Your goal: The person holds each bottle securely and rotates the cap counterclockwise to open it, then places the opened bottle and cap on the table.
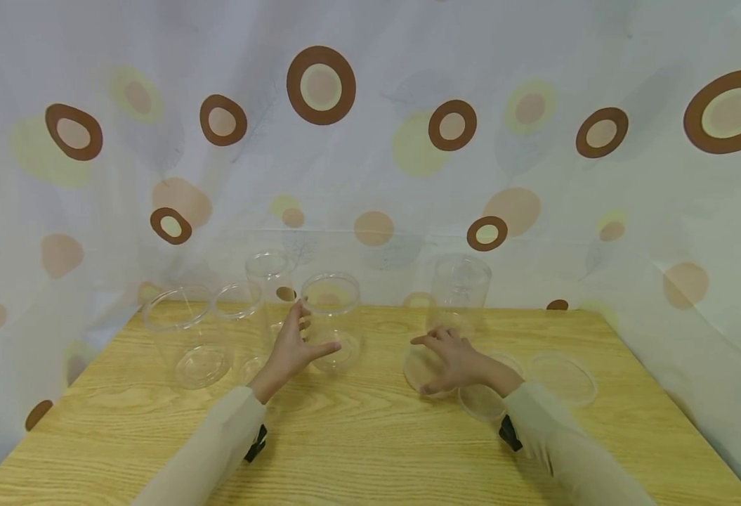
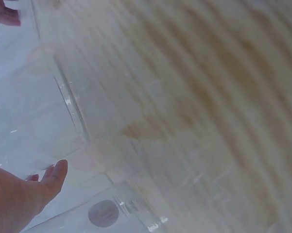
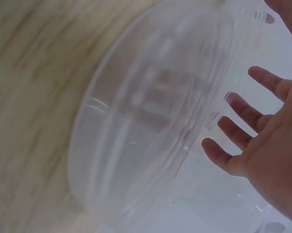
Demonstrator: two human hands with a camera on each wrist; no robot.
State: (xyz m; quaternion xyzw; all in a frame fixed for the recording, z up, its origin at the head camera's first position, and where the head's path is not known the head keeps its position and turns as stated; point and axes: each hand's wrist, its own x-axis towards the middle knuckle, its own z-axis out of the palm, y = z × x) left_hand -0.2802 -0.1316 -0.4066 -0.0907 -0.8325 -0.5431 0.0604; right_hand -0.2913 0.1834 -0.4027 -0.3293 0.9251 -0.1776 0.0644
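My left hand (image 1: 294, 351) is spread beside a clear plastic jar (image 1: 345, 320), its thumb overlapping the lower wall in the head view. In the left wrist view, that hand (image 2: 19, 196) has its fingertips near a clear rim (image 2: 70, 104). Over a round clear lid (image 1: 413, 369) hovers my right hand (image 1: 461, 362), fingers apart and nothing between them. The right wrist view has the right hand (image 3: 274, 141) with extended fingers beside a large transparent lid (image 3: 121, 126). Another clear jar (image 1: 461, 281) stands just beyond the right hand.
Left of my left hand stand a wide clear jar (image 1: 180, 344), a narrower one (image 1: 234, 313) and a tall slim one (image 1: 267, 266). More clear lids, one (image 1: 480, 404) partly under my right forearm and another (image 1: 566, 379), lie on the wooden table (image 1: 370, 450). A patterned curtain (image 1: 370, 176) hangs behind.
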